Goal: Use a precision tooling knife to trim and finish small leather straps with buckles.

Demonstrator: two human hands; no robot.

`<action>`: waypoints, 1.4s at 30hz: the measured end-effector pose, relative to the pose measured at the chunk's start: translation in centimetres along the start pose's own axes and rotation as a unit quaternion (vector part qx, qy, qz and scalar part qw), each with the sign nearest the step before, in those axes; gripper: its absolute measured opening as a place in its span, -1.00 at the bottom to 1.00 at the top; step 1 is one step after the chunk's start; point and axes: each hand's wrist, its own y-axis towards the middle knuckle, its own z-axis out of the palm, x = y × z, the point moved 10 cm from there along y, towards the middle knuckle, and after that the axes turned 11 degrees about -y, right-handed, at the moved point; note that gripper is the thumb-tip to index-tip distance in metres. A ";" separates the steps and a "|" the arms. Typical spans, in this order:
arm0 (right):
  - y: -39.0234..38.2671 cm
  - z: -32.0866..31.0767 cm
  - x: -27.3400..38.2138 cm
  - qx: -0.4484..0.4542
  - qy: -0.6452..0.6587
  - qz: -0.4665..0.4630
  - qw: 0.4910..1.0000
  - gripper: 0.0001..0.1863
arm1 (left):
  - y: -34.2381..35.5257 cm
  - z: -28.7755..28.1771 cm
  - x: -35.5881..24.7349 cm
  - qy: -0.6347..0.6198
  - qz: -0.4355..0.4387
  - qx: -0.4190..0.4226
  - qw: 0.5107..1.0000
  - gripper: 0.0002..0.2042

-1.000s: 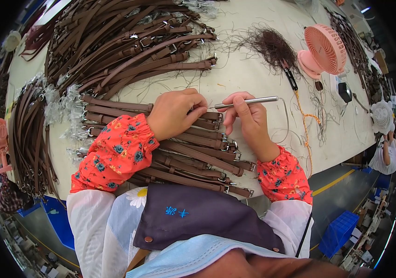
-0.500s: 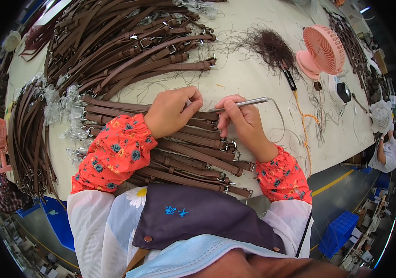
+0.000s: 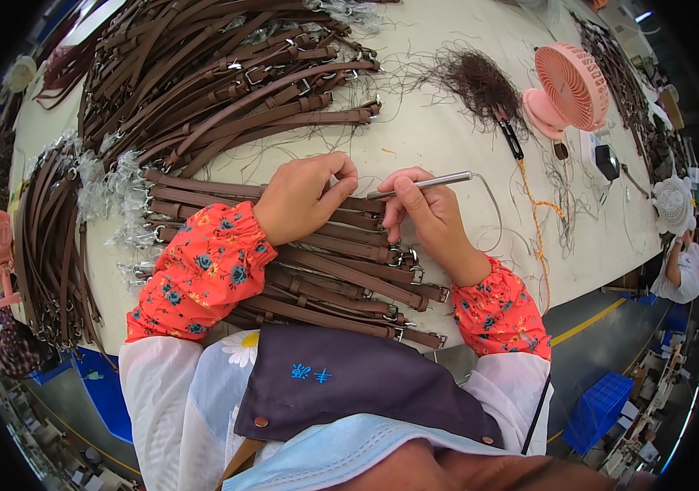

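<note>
My right hand is closed around a slim, pen-shaped metal tool with a thin cord at its rear end. The tool's tip points left, toward my left hand and the end of a brown leather strap. My left hand is closed, its thumb and fingers pinching that strap near its end; the fingers partly hide the grip. Beneath both hands lies a row of brown buckled straps, side by side, with metal buckles at their right ends and clear plastic wrapping on the left ends.
More brown straps are heaped at the far left, another bundle at the left edge. Toward the far right are a tangle of dark thread, black thread snips on an orange cord and a pink fan. Blue crates stand on the floor.
</note>
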 end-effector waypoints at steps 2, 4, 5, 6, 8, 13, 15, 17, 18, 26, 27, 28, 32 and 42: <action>0.0 0.0 0.0 0.001 -0.001 -0.002 1.000 -0.60 | -0.1 0.0 -0.1 -0.004 0.010 -0.005 1.000 -0.88; 0.0 0.0 -0.1 -0.002 0.008 0.001 1.000 -0.60 | 0.0 -0.2 0.2 -0.021 0.035 -0.027 0.999 -0.91; 0.0 0.0 -0.1 -0.001 0.008 0.001 1.000 -0.60 | -0.1 -0.6 0.1 -0.038 0.059 -0.048 0.996 -0.93; -0.1 0.0 0.0 0.004 0.020 -0.005 1.000 -0.61 | -0.1 -0.6 0.2 -0.038 0.059 -0.049 0.996 -0.93; 0.0 0.0 -0.1 0.007 0.032 -0.010 0.999 -0.63 | -0.2 -1.9 0.7 -0.071 0.049 -0.117 0.989 -0.91; -0.1 -0.8 2.3 -0.085 -0.087 -0.129 0.984 -0.75 | -0.1 -0.2 -0.4 0.040 0.089 0.021 0.995 -0.92; -0.2 0.2 2.0 -0.030 -0.074 -0.096 0.992 -0.76 | -0.3 0.7 -0.8 0.061 0.089 0.104 0.989 -0.91; -0.4 1.0 1.4 0.023 -0.062 -0.061 0.996 -0.76 | -1.3 2.5 1.6 -0.002 -0.107 0.257 0.961 -0.90; -0.6 1.5 1.6 0.046 -0.083 -0.077 0.992 -0.77 | -1.4 2.7 1.7 0.030 -0.123 0.291 0.948 -0.90; -1.1 2.0 2.6 0.084 -0.148 -0.097 0.981 -0.73 | 0.0 -3.6 -1.8 0.293 0.200 -0.144 0.924 -0.64; -1.0 2.1 2.5 0.085 -0.147 -0.099 0.981 -0.73 | -0.1 -3.5 -1.9 0.294 0.199 -0.145 0.923 -0.64; -1.0 1.7 2.6 0.060 -0.153 -0.121 0.979 -0.77 | 0.0 -3.0 -1.7 0.293 0.187 -0.120 0.930 -0.66; -1.0 0.7 2.5 -0.009 -0.133 -0.143 0.981 -0.81 | -0.3 -1.2 -1.7 0.285 0.222 -0.047 0.931 -0.78; -0.9 -0.1 4.4 -0.118 -0.279 -0.228 0.925 -0.78 | -0.9 0.6 -2.4 0.104 0.210 -0.012 0.972 -0.87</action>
